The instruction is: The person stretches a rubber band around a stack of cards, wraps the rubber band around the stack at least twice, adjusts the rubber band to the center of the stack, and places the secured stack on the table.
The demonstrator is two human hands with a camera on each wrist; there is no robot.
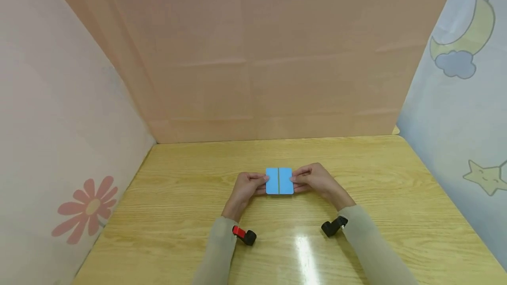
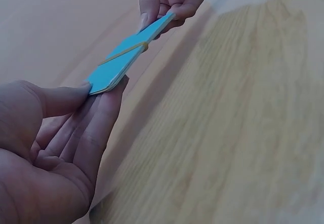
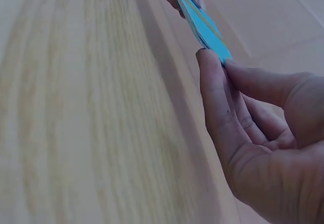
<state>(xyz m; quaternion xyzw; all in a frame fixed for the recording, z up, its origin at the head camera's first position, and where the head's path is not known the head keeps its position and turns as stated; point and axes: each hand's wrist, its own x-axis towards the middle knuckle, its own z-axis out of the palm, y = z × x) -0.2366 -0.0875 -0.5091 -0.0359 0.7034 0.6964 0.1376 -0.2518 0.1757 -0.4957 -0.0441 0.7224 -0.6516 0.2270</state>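
A thin stack of blue cards (image 1: 272, 181) with rounded corners is held up between both hands. Around its middle runs a yellowish rubber band (image 1: 279, 181), seen slanting across the top face in the left wrist view. My left hand (image 1: 246, 188) pinches the left edge, thumb on the blue face and fingers beneath. On the opposite edge, my right hand (image 1: 319, 181) pinches in the same way. Several layers show along the side of the stack in the right wrist view, where the band (image 3: 202, 16) wraps over the edge.
Both hands are over a light wooden table (image 1: 178, 214). A peach backdrop (image 1: 253, 56) stands along its far edge. Side panels rise at left and right, one with a pink flower (image 1: 93, 207), the other with a moon (image 1: 481, 30). Small black cameras sit on both wrists.
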